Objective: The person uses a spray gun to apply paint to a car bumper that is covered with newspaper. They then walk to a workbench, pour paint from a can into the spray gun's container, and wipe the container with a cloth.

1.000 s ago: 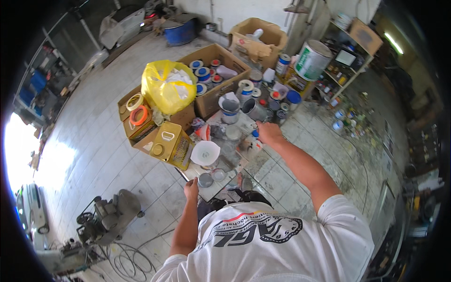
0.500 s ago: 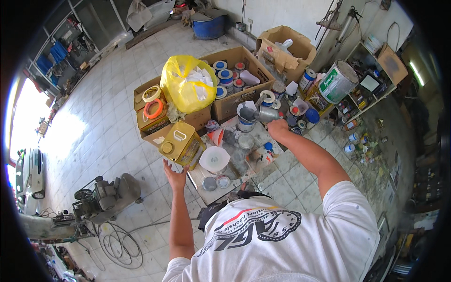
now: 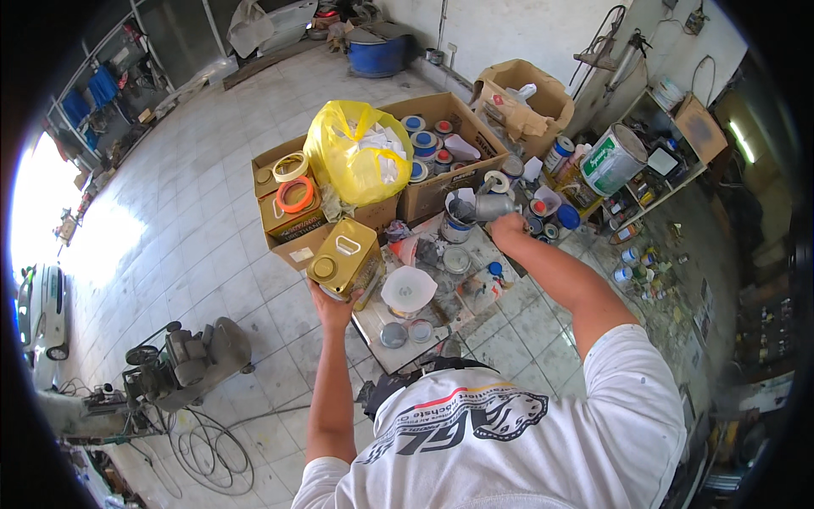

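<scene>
My left hand (image 3: 333, 304) is wrapped against the lower near corner of a gold rectangular tin (image 3: 343, 254) with a round cap and a top handle. Some of its fingers are hidden under the tin. In my right hand (image 3: 509, 227) is a silvery cylindrical container (image 3: 495, 206), tipped on its side, its end close to a small grey-smeared cup (image 3: 462, 206) above an opened paint can (image 3: 455, 229). The right fingers are partly hidden. Between my hands, a white translucent funnel-like cup (image 3: 409, 289) stands on a paint-stained board (image 3: 373, 327) beside round lids (image 3: 393, 334).
Beyond the board are cardboard boxes (image 3: 415, 202) with paint cans and a yellow plastic bag (image 3: 348, 161). A large white-and-green pail (image 3: 612, 161) stands at the right among more cans. An air compressor (image 3: 191, 356) with a coiled hose (image 3: 212, 450) is at the left.
My left hand has moved from open beside the gold tin onto its lower corner. My right hand still holds the silvery container by the cup. The view has shifted slightly.
</scene>
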The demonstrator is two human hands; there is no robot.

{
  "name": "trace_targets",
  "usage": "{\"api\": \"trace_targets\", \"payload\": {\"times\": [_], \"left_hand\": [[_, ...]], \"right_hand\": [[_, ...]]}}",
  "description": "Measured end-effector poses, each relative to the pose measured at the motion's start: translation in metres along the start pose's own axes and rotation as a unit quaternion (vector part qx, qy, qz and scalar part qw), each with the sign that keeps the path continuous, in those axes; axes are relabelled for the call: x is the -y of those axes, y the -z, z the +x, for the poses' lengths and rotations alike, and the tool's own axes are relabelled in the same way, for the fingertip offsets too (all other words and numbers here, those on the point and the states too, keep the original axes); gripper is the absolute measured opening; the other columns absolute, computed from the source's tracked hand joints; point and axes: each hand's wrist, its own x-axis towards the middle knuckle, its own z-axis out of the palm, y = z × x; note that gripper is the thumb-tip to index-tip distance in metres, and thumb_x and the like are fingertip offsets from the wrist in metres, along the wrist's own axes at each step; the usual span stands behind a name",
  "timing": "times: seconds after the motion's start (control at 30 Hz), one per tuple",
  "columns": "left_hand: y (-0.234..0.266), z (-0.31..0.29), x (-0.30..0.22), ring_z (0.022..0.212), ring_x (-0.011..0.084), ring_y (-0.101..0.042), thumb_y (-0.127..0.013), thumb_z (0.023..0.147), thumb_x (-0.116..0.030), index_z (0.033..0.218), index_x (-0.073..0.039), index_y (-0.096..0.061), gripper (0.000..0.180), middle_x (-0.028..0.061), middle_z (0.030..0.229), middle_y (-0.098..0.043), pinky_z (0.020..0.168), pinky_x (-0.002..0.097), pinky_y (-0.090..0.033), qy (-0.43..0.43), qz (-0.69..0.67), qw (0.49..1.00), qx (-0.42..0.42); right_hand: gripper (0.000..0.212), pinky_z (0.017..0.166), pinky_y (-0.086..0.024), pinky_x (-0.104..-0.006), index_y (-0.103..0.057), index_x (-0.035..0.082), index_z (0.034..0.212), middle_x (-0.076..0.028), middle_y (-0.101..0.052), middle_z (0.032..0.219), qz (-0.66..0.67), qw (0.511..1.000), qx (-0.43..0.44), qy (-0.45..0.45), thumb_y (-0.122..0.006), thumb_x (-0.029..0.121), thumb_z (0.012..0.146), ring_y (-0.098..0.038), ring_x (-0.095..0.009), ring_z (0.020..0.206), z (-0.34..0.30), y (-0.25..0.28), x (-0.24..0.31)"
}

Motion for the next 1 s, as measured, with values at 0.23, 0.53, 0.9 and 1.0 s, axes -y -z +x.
{"api": "trace_targets", "payload": {"times": [0.23, 0.53, 0.9, 1.0], "left_hand": [[-0.011, 0.003, 0.007, 0.139, 0.0402, -0.043, -0.103, 0.056, -0.032, 0.156, 0.002, -0.022, 0.133, 0.0225, 0.149, -0.042, 0.117, 0.0483, -0.036, -0.008, -0.037, 0.999, 0.007], [-0.015, 0.009, 0.0, 0.132, 0.0362, -0.047, -0.102, 0.058, -0.026, 0.151, 0.001, -0.028, 0.122, 0.0196, 0.141, -0.044, 0.112, 0.0464, -0.041, -0.031, -0.1, 0.995, 0.0], [0.051, 0.06, -0.061, 0.133, 0.0405, -0.049, -0.098, 0.06, -0.029, 0.155, 0.005, -0.03, 0.122, 0.0251, 0.142, -0.05, 0.115, 0.0482, -0.039, -0.122, -0.074, 0.988, 0.06], [0.1, 0.1, -0.131, 0.132, 0.0436, -0.051, -0.097, 0.058, -0.03, 0.158, 0.004, -0.029, 0.126, 0.0246, 0.143, -0.051, 0.114, 0.0494, -0.041, -0.276, -0.026, 0.953, 0.125]], "right_hand": [[0.021, 0.05, -0.05, -0.0517, -0.08, 0.006, 0.107, -0.007, -0.074, 0.094, -0.163, 0.983, 0.001, -0.081, -0.073, 0.005, 0.088, -0.07, -0.03, 0.073, 0.026, 0.007, 0.019], [0.021, 0.053, -0.05, -0.0549, -0.079, 0.006, 0.111, -0.007, -0.076, 0.099, -0.241, 0.963, 0.054, -0.107, -0.068, 0.006, 0.093, -0.072, -0.032, 0.075, 0.031, 0.014, 0.04], [0.044, 0.085, -0.059, -0.047, -0.071, 0.017, 0.13, -0.016, -0.075, 0.111, 0.436, 0.884, -0.168, -0.027, -0.072, 0.036, 0.091, -0.072, -0.035, 0.103, -0.096, -0.008, 0.024], [0.046, 0.083, -0.058, -0.0473, -0.07, 0.023, 0.133, -0.014, -0.077, 0.102, 0.492, 0.85, -0.179, 0.053, -0.071, 0.041, 0.091, -0.073, -0.036, 0.096, -0.128, -0.016, 0.039]]}}
